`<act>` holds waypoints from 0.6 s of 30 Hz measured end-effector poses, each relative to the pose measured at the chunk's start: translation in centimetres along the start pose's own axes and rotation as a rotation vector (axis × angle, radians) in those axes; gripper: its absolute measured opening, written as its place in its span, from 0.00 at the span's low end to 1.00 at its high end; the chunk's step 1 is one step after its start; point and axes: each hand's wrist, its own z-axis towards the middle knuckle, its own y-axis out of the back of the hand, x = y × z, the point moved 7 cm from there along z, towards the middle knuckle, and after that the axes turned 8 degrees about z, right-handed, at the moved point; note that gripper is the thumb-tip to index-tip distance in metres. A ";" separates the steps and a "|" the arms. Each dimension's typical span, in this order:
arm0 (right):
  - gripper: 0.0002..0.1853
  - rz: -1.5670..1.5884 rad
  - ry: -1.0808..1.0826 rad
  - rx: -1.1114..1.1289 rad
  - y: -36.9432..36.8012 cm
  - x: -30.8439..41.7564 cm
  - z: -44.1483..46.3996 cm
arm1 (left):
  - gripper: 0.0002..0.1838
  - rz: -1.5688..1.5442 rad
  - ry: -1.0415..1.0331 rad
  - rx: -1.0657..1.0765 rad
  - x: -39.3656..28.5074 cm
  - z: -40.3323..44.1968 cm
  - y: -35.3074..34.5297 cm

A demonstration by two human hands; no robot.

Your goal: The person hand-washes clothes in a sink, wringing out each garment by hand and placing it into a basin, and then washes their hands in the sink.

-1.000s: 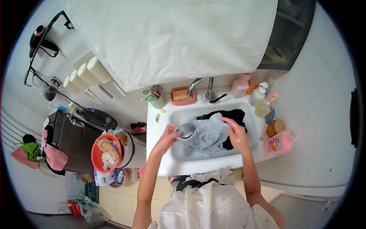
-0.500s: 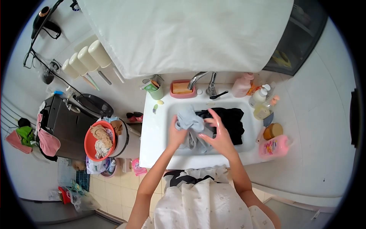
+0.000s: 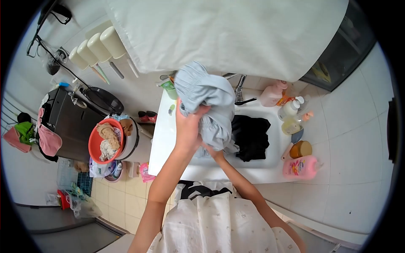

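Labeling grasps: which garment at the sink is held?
The light blue-grey garment, bunched in the left hand; the black garment lies in the sink, untouched.

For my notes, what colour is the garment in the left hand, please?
The garment is pale grey-blue, best seen in the head view.

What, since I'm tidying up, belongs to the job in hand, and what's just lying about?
Job:
pale blue cloth, held in left hand, right hand at lower edge
sink
probably black cloth

Apparently lying about:
amber jar
green cup
wall cups
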 end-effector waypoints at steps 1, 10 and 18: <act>0.44 0.112 -0.004 -0.086 -0.1 -0.3 0.4 | 0.26 -0.027 -0.008 -0.012 -0.4 0.1 0.2; 0.26 0.017 -0.400 0.074 13.6 8.2 4.0 | 0.22 0.208 -0.221 -0.274 -2.3 4.1 12.9; 0.29 -0.018 -0.287 0.014 20.3 21.7 7.2 | 0.23 0.516 0.015 -0.317 11.7 4.4 21.6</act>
